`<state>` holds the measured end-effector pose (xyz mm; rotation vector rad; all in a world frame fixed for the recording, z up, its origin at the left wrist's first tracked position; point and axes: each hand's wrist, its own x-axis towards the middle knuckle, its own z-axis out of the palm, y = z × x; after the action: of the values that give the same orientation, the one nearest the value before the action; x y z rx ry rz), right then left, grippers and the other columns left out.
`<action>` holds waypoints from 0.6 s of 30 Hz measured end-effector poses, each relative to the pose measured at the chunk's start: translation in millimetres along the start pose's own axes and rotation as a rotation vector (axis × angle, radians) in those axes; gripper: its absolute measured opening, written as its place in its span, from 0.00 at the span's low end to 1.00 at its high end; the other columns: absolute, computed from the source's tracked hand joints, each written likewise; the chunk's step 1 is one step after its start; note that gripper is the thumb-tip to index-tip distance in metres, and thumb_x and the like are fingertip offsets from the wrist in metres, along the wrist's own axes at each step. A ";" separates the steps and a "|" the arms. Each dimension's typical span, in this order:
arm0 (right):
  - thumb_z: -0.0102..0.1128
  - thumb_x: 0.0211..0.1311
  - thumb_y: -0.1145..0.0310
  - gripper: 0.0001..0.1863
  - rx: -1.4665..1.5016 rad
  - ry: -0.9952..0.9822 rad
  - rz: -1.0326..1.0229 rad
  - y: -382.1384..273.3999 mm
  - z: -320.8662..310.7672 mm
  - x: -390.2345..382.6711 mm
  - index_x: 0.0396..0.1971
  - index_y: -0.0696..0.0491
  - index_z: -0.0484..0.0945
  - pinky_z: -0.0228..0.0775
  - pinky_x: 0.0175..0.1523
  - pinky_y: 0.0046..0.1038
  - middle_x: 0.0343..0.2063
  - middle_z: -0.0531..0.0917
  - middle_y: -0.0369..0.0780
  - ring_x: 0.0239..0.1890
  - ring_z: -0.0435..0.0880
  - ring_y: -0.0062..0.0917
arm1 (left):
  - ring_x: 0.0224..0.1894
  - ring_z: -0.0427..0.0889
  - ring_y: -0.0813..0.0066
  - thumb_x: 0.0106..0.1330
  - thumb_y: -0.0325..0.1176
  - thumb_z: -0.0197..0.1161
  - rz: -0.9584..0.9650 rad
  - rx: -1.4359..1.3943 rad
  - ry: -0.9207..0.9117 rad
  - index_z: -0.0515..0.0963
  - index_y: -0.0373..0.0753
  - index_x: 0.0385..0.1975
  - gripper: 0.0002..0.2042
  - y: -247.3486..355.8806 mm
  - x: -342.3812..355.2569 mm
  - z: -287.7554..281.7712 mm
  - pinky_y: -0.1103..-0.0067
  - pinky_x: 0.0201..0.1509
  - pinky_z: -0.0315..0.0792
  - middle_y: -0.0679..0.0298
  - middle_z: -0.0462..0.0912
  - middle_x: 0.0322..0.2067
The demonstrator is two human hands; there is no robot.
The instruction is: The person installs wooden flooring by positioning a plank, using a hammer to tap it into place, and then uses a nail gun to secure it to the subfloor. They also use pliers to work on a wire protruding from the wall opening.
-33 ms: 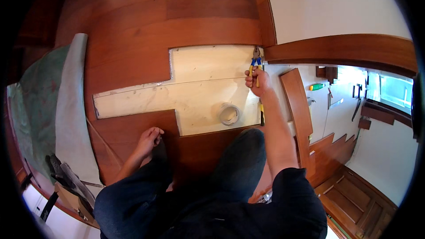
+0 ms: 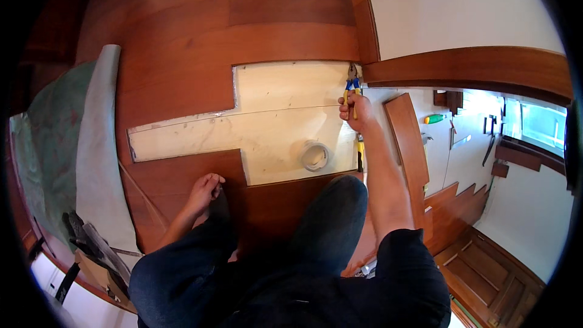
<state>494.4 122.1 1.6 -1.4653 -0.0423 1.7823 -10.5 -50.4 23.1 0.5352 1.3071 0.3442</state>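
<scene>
My right hand (image 2: pixel 358 112) is wrapped round the handles of combination pliers (image 2: pixel 353 82) with blue and yellow grips. The pliers' jaws point away from me, at the far right corner of a pale bare patch (image 2: pixel 285 91) in the brown wooden floor, by the wooden edge trim. Whether the jaws grip anything is too small to tell. Lower left, my left hand (image 2: pixel 207 193) rests by my left knee with its fingers curled in, and no object shows in it. A roll of tape (image 2: pixel 315 155) lies on the pale patch between my hands.
Brown floor planks (image 2: pixel 182 79) border the patch. A rolled grey-green sheet (image 2: pixel 100 140) lies to the left. On the right are a curved wooden board (image 2: pixel 405 140), a green-handled tool (image 2: pixel 435 119) and a yellow-and-black tool (image 2: pixel 361 152). A wooden beam (image 2: pixel 473 68) runs off to the right.
My right hand and the pliers have shifted very slightly to the right. My left hand stays where it was.
</scene>
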 end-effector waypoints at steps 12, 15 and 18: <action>0.52 0.64 0.68 0.20 -1.625 0.759 -0.422 30.3 27.5 14.6 0.56 0.56 0.71 0.76 0.54 0.47 0.46 0.81 0.57 0.47 0.83 0.53 | 0.23 0.67 0.84 0.79 0.40 0.50 0.009 -0.035 -0.038 0.78 0.39 0.38 0.13 -0.5 6.2 -6.5 0.85 0.25 0.60 0.73 0.70 0.22; 0.52 0.67 0.67 0.16 -1.757 0.798 -0.381 26.4 19.2 2.0 0.52 0.55 0.69 0.79 0.51 0.44 0.47 0.77 0.58 0.45 0.84 0.50 | 0.23 0.68 0.84 0.79 0.39 0.50 0.029 -0.019 -0.090 0.78 0.39 0.38 0.13 -5.9 5.0 -5.5 0.85 0.26 0.61 0.72 0.70 0.23; 0.51 0.67 0.68 0.14 -1.845 0.801 -0.391 18.7 10.5 -12.4 0.50 0.56 0.69 0.79 0.49 0.46 0.47 0.74 0.59 0.45 0.83 0.52 | 0.23 0.68 0.83 0.79 0.39 0.50 0.011 -0.092 -0.105 0.78 0.38 0.38 0.13 -4.2 12.0 -3.2 0.84 0.26 0.62 0.72 0.71 0.23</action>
<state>475.3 106.9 5.8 -2.8739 -1.7375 0.3194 -11.0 -47.0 10.5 0.4772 1.1820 0.3784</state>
